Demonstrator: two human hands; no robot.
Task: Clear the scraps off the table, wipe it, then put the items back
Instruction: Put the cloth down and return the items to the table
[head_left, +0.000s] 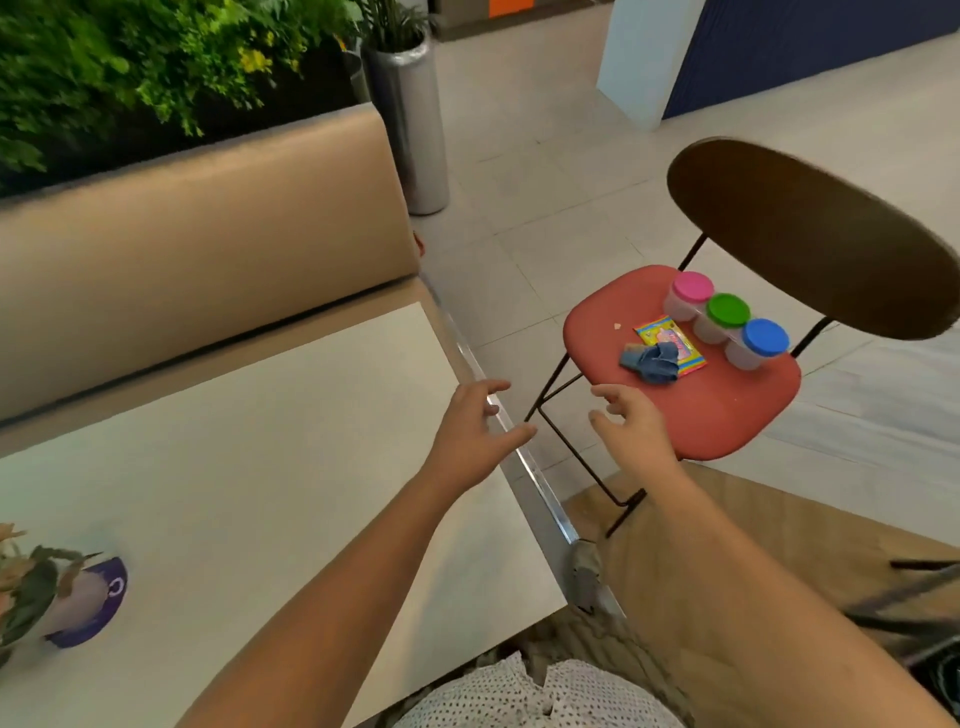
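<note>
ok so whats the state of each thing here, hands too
left hand: open, holding nothing
right hand: open, holding nothing
pink tub: upright on the chair seat, lid on
green tub: upright, lid on
blue tub: upright, lid on
cloth: crumpled, partly over the packet
packet: lying flat on the chair seat
plant pot: standing on the table

Bare forearms (332, 597) lead out to the left hand (470, 436) and the right hand (631, 431) and, low in view, the only clothing showing is a white garment (540, 696) dotted all over with small dark spots.
</note>
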